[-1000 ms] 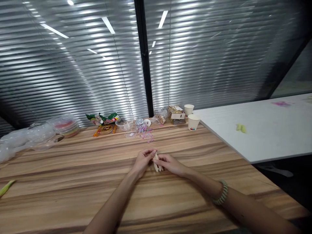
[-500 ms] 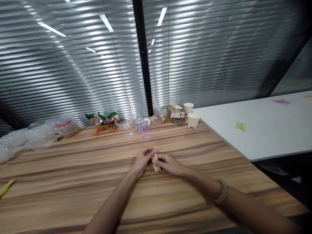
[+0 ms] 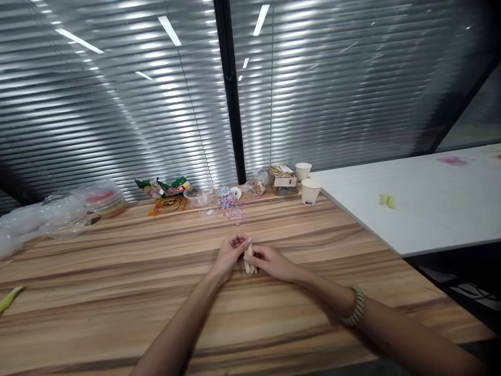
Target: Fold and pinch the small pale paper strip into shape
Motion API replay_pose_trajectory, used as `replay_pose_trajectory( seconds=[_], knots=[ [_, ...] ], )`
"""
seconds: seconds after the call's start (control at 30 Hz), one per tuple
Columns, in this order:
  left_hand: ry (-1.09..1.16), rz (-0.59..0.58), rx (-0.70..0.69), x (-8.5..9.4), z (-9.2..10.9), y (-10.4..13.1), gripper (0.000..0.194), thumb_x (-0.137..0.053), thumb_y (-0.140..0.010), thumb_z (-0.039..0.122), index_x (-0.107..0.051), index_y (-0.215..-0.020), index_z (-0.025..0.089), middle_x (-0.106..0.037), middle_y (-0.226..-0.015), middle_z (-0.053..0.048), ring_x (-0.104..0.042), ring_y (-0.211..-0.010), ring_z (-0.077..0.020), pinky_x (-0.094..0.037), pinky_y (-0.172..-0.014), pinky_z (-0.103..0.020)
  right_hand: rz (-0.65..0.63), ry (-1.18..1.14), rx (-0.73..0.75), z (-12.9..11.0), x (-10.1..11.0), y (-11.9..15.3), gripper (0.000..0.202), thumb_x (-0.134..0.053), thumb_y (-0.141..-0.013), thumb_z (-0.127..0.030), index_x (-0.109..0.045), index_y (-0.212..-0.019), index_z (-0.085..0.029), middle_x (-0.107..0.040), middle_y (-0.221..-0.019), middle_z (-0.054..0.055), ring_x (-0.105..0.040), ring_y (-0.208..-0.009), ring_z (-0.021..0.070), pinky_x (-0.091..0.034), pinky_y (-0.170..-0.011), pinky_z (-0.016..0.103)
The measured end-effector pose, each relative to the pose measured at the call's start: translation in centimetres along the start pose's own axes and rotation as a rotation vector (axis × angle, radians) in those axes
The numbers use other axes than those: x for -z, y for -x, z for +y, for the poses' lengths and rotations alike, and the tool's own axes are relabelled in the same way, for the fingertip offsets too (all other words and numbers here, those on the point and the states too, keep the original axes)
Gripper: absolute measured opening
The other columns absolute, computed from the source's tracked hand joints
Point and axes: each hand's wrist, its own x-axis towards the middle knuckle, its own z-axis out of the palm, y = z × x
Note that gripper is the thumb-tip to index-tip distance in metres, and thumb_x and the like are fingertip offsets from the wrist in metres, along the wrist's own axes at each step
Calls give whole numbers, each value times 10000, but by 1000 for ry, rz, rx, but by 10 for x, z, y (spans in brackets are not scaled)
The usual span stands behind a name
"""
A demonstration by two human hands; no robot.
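Observation:
Both of my hands meet at the middle of a striped wooden table. My left hand and my right hand are closed together on a small bundle of pale wooden sticks, which stands on the tabletop between my fingers. Only a short part of the sticks shows; the rest is hidden by my fingers. A beaded bracelet sits on my right wrist.
Along the far edge lie clear plastic bags and tubs, snack packets, a clear bowl, pink paper clips, a small box and two paper cups. A white table adjoins on the right.
My hands have stayed on the stick bundle, pressing it slightly closer together. The camera has tilted a little, shifting the scene upward.

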Motion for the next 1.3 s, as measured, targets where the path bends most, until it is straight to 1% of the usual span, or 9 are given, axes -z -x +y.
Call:
replay_pose_trajectory(
  seconds=[0.23, 0.53, 0.8, 1.07, 1.3],
  knots=[
    [-9, -16, -6, 0, -1, 0, 298, -738, -577, 350, -597, -702, 120, -552, -629, 16, -474, -588, -81, -364, -573, -193, 5, 30, -6, -1, 0, 0, 331, -426, -866, -407, -529, -699, -140, -517, -647, -3, -463, -605, 108, -355, -575, 204],
    [-37, -32, -18, 1, -2, 0, 276, -715, -610, 352, -603, -718, 125, -556, -651, 7, -482, -605, -93, -368, -591, -202, 18, 52, -11, -2, 0, 1, 322, -437, -862, -396, -508, -674, -145, -529, -633, -3, -466, -584, 105, -360, -570, 209],
    [-107, -44, -39, 2, -6, -1, 241, -676, -656, 352, -606, -734, 135, -559, -675, -1, -485, -630, -104, -368, -606, -205, 24, 54, -1, -2, -1, 2, 315, -440, -862, -393, -528, -686, -148, -566, -660, 7, -495, -598, 113, -371, -578, 213],
    [-114, -46, -39, 1, -5, -1, 253, -672, -653, 363, -603, -733, 133, -557, -676, 0, -481, -632, -105, -370, -612, -207, 28, 75, -2, 0, -1, 1, 302, -445, -860, -380, -502, -673, -149, -526, -626, -13, -469, -581, 101, -345, -556, 200],
    [-128, -71, -59, 1, -6, -1, 236, -649, -679, 371, -595, -706, 143, -535, -661, 3, -465, -618, -103, -362, -595, -208, 17, 94, 6, 1, -2, 1, 304, -434, -867, -380, -524, -699, -145, -548, -651, -1, -474, -587, 105, -356, -565, 206]
  ],
)
